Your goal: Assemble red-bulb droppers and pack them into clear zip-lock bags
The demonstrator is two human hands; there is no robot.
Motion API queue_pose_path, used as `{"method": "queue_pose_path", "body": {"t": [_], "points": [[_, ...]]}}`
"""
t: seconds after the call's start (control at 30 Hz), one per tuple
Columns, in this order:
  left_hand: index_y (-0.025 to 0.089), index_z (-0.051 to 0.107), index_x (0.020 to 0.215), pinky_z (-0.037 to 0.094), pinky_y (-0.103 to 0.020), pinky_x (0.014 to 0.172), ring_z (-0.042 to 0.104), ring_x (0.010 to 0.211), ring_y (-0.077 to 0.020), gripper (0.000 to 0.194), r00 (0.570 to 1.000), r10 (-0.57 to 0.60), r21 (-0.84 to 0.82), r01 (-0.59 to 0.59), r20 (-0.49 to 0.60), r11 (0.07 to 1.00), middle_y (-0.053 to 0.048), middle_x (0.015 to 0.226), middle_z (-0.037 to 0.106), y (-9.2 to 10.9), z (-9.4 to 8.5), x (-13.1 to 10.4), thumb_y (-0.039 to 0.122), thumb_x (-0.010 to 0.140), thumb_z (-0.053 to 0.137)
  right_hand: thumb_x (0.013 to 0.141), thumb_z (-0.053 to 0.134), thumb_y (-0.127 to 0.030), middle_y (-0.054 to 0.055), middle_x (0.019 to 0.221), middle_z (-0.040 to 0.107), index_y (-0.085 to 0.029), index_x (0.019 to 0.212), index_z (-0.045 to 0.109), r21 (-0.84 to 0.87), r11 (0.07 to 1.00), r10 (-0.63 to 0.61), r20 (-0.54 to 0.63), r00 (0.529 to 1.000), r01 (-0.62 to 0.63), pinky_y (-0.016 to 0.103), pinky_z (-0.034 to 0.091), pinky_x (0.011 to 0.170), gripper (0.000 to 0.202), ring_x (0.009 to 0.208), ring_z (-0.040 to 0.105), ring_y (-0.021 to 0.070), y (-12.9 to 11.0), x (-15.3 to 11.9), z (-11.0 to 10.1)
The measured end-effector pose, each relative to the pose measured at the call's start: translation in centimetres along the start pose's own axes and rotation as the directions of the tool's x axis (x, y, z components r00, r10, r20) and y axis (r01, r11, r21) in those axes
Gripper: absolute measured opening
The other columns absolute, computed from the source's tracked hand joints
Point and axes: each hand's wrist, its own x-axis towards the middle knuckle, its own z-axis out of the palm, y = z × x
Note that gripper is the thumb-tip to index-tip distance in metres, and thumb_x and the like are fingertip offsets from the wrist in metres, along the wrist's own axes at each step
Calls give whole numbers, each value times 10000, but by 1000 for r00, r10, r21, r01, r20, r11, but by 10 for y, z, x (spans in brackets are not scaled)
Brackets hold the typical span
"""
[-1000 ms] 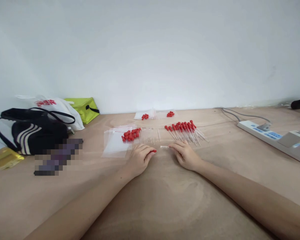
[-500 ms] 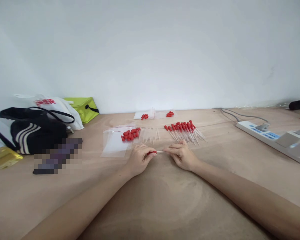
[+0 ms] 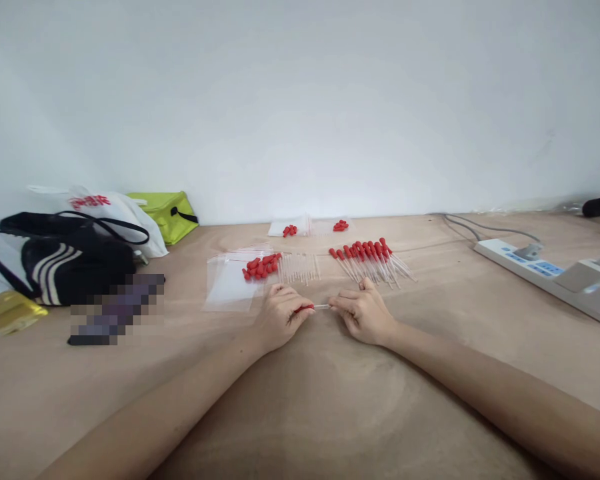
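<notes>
My left hand (image 3: 281, 316) pinches a red rubber dropper bulb (image 3: 306, 308) between thumb and fingers. From the bulb a thin clear glass tube (image 3: 322, 307) runs right into the closed fingertips of my right hand (image 3: 364, 313). The bulb and tube are in line and appear to touch; how far the tube sits inside is hidden by my fingers. Behind my left hand lie a pile of loose red bulbs (image 3: 262, 267) and a row of bare glass tubes (image 3: 300, 268). Droppers with red bulbs on them (image 3: 373, 257) lie fanned out behind my right hand.
Clear plastic bags (image 3: 227, 287) lie under the bulb pile. Two small bags with red bulbs (image 3: 290, 231) are near the wall. A black bag (image 3: 80, 267), a white bag (image 3: 125, 217) and a green box bag (image 3: 167, 217) stand left; a power strip (image 3: 525, 267) lies right.
Both hands stay almost in place, with the bulb and tube still held end to end. The whole view has shifted very slightly.
</notes>
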Motion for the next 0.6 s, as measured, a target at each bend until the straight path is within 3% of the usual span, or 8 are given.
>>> {"method": "queue_pose_path", "body": {"t": [0.17, 0.3, 0.47, 0.6], "points": [[198, 627, 734, 334, -327, 765, 559, 643, -136, 225, 999, 31, -16, -31, -29, 999, 3, 647, 652, 0, -2, 1, 308, 835, 458, 843, 378, -239, -3, 672, 626, -208, 803, 614, 192, 974, 96, 121, 988, -119, 285, 192, 689, 242, 613, 497, 111, 1, 3, -4], [199, 627, 731, 354, -319, 739, 551, 598, -131, 242, 999, 20, -79, -23, -38, 997, 6, 605, 633, 0, -3, 2, 351, 829, 467, 857, 380, -294, -56, 603, 594, -199, 739, 598, 349, 918, 105, 239, 965, -186, 285, 210, 756, 266, 578, 498, 86, 7, 7, -5], [189, 625, 722, 362, -310, 711, 550, 589, -127, 222, 995, 59, -118, -68, -80, 991, 6, 587, 629, -2, -1, 1, 334, 821, 490, 866, 359, -327, -60, 613, 586, -184, 710, 582, 387, 909, 53, 267, 962, -158, 288, 217, 766, 307, 589, 495, 85, 11, 11, -4], [187, 625, 727, 348, -322, 746, 555, 595, -122, 202, 992, 100, -97, -108, -79, 989, 8, 597, 638, -4, 1, 0, 308, 823, 495, 862, 370, -293, -46, 632, 602, -174, 670, 563, 322, 939, 29, 270, 962, -119, 278, 204, 728, 297, 591, 486, 85, 10, 12, -7]]}}
